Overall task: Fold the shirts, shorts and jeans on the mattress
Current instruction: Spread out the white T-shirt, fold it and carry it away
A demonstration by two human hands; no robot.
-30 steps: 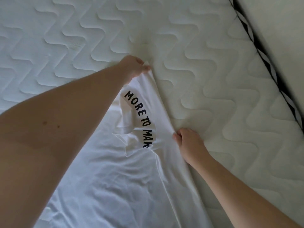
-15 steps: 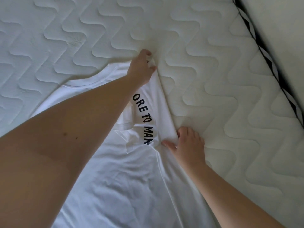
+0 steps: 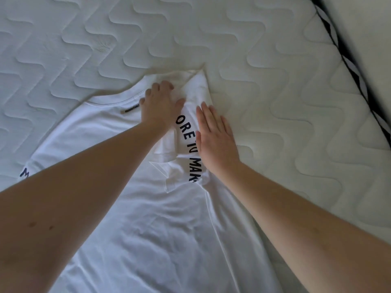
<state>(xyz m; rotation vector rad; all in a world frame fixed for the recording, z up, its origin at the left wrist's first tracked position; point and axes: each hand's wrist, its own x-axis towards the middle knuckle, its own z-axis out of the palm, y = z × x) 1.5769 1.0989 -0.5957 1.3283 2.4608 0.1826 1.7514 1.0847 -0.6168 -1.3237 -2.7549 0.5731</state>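
Nearest the camera, from 6 o'clock up to the centre, lies the body of one white shirt (image 3: 148,240), spread flat on the quilted mattress (image 3: 275,102) and wrinkled a little. Its right side is already turned inward, so the black print (image 3: 187,142) (only some letters can be read) faces up along the folded strip.

The right hand (image 3: 213,136), a bit right of centre, lies with straight fingers flat on this strip and presses it down, holding nothing. The left hand (image 3: 160,104), just beside it toward 11 o'clock, rests near the collar (image 3: 118,99); its fingers are bent into the cloth, but I cannot tell if they really pinch it.

I judge the cloth thin, light and very soft: it will sag and slide over itself, so it is better to take it at the shoulder seam and the hem corner, and to smooth with flat palms.

I count one shirt, two hands, one mattress; no shorts or jeans are in view. At 2 o'clock runs the striped mattress edge (image 3: 347,60)
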